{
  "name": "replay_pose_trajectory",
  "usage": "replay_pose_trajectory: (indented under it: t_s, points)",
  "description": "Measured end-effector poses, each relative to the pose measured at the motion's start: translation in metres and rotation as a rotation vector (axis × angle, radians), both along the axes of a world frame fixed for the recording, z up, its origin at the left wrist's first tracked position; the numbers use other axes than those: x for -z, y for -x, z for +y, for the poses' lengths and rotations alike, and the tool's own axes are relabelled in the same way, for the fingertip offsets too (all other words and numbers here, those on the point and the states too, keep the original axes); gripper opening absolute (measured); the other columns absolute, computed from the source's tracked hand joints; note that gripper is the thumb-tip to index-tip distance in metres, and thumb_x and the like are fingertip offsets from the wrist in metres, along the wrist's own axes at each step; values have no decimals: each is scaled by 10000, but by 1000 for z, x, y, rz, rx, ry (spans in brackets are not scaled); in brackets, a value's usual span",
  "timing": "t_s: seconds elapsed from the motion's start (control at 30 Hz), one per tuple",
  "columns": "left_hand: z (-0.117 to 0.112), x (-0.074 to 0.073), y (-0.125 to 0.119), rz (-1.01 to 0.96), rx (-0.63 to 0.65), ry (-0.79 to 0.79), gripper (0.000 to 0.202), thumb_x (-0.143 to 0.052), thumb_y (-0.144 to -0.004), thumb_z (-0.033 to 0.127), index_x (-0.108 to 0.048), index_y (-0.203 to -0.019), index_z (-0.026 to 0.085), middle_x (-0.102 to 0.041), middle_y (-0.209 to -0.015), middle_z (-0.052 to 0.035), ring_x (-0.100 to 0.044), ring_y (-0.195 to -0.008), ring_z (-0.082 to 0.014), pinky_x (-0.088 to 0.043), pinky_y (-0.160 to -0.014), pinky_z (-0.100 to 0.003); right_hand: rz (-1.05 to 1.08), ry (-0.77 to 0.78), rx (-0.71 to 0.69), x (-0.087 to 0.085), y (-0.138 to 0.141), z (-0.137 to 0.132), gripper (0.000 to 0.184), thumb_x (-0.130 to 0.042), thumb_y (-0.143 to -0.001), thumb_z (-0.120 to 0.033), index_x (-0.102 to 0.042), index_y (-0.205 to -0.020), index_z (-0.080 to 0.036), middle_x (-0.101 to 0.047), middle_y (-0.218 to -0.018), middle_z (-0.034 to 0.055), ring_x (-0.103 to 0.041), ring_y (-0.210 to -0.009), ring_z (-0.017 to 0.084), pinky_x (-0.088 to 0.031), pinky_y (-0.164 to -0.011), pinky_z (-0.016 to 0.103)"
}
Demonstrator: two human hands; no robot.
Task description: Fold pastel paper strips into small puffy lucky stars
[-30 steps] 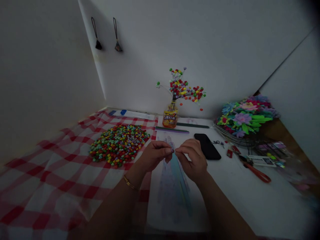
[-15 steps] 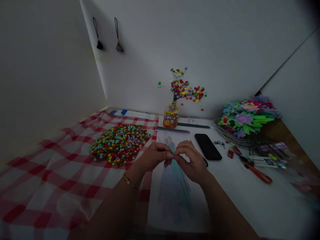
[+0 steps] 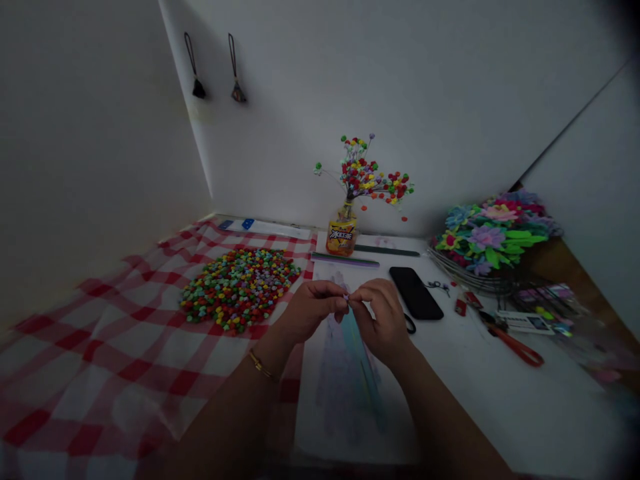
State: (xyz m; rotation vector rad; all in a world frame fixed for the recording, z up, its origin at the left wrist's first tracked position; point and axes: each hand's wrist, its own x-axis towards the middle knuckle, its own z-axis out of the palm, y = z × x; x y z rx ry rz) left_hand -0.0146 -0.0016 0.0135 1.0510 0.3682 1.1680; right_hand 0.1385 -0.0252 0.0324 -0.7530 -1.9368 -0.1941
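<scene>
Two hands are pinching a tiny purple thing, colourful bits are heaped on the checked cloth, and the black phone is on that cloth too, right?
Not quite: the black phone lies on the white tabletop, as the head view shows. The left hand and right hand do pinch a tiny purple thing, and colourful bits are heaped on the checked cloth.

A white surface [image 3: 470, 400] carries a red-and-white checked tablecloth [image 3: 115, 353] bearing a heap of small multicoloured stars [image 3: 240, 290] and, to its right, pastel strips [image 3: 363, 370], an iced-tea bottle [image 3: 341, 237], a black smartphone [image 3: 416, 293] and an orange-handled tool [image 3: 515, 345].
</scene>
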Motion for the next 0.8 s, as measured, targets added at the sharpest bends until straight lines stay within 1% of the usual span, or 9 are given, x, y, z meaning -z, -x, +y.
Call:
replay_pose_trajectory:
  t_s: [0.07, 0.17, 0.27, 0.4, 0.5, 0.63, 0.8]
  points:
    - [0, 0, 2, 4, 9, -8, 142, -743, -591, 185, -680, -703, 125, -617, -529, -6, -526, -467, -96, -389, -475, -233, 14, -1, -36, 0, -1, 0, 91, -535, -796, -126, -536, -843, -205, -560, -773, 35, -511, -761, 176, -421, -733, 373]
    - [0, -1, 4, 36, 34, -19, 146, -747, -590, 206, -679, -688, 120, -613, -514, -9, -515, -447, -94, -377, -464, -234, 46, 39, -79, -1, -4, 0, 117, -536, -798, -129, -549, -884, -208, -566, -803, 41, -519, -791, 180, -429, -742, 370]
    - [0, -2, 5, 66, 67, -30, 161, -754, -582, 217, -681, -681, 113, -616, -513, -12, -506, -429, -89, -366, -456, -232, 17, 70, -108, -3, -6, 0, 144, -534, -799, -125, -561, -909, -213, -572, -825, 47, -520, -816, 184, -429, -759, 377]
    - [1, -1, 6, 92, 83, -32, 173, -759, -573, 233, -677, -660, 108, -603, -492, -8, -497, -415, -86, -358, -447, -231, -6, 109, -163, -4, -7, 0, 111, -527, -805, -143, -567, -876, -219, -574, -798, 40, -531, -812, 185, -435, -756, 375]
    - [1, 0, 7, 93, 75, -23, 184, -767, -560, 238, -669, -649, 110, -595, -473, -2, -496, -404, -88, -355, -441, -229, -5, 130, -175, -4, -7, -1, 89, -517, -806, -151, -557, -860, -210, -567, -787, 41, -533, -806, 186, -437, -746, 372]
    - [0, 0, 6, 95, 74, -23, 184, -760, -573, 246, -668, -651, 107, -613, -495, -11, -500, -407, -87, -355, -441, -227, -19, 121, -146, -4, -6, -3, 83, -504, -799, -136, -541, -846, -195, -560, -805, 52, -528, -814, 189, -431, -751, 376]
    - [-1, -2, 3, 50, 49, 4, 186, -755, -576, 244, -669, -666, 105, -613, -507, -11, -511, -429, -90, -373, -453, -228, -16, 0, -22, -3, -1, -4, 80, -514, -779, -129, -530, -817, -197, -557, -767, 44, -515, -787, 191, -416, -732, 375]
